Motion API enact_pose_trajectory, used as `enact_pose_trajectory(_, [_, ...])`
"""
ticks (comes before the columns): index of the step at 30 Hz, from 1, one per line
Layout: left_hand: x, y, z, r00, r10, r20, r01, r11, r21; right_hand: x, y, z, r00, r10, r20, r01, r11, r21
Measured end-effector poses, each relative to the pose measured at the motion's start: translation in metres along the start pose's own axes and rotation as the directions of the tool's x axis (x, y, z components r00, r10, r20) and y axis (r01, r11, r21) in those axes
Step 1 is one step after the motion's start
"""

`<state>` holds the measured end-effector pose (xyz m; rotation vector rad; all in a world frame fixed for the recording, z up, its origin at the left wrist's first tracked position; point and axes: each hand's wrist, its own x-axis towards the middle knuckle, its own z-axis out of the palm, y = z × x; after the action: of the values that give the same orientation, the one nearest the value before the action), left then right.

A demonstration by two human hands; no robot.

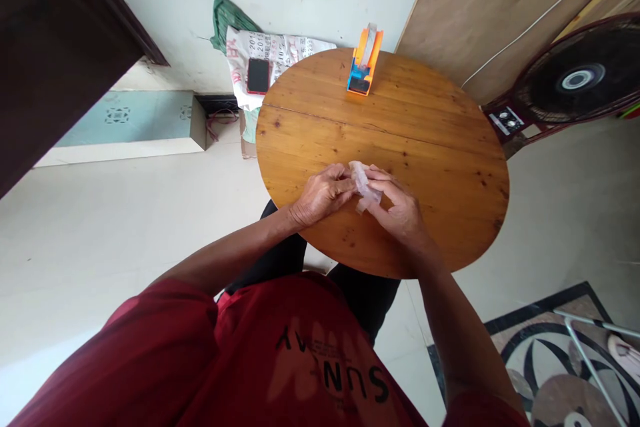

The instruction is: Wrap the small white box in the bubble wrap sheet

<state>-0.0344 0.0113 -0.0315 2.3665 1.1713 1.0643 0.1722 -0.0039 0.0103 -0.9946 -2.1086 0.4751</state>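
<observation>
A small, crumpled piece of whitish, translucent film (367,188) is between my hands, over the near half of the round wooden table (430,147). My left hand (325,195) pinches its left side, fingertips pressed together. Around its right side curl the fingers and thumb of my right hand (400,210), closed on it. What lies inside the film, if anything, cannot be made out. Farther back on the table stands an orange and blue tape dispenser (365,63), apart from both hands.
A phone (259,75) rests on a printed white sack (240,47) beyond the table's left rim, with a green bag (233,17) behind. To the right is a large dark fan (580,80). A pale box-like ledge (145,123) runs along the left wall.
</observation>
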Motion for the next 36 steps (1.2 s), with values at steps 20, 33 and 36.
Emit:
enact_pose_trajectory(20, [0.023,-0.020,-0.034,0.914,0.335,0.230,-0.337,0.941,-0.030,-0.009,0.015,0.006,0.998,-0.068,-0.008,0.066,0.986,-0.155])
enact_pose_trajectory(33, [0.015,-0.026,-0.025,0.937,0.315,0.155,-0.326,0.944,0.053,-0.022,0.017,-0.004,0.984,-0.102,0.145,0.139,0.951,-0.278])
enact_pose_trajectory(36, [0.013,-0.029,-0.023,0.932,0.347,0.102,-0.353,0.935,0.043,-0.022,0.016,-0.003,0.984,-0.117,0.136,0.154,0.941,-0.302])
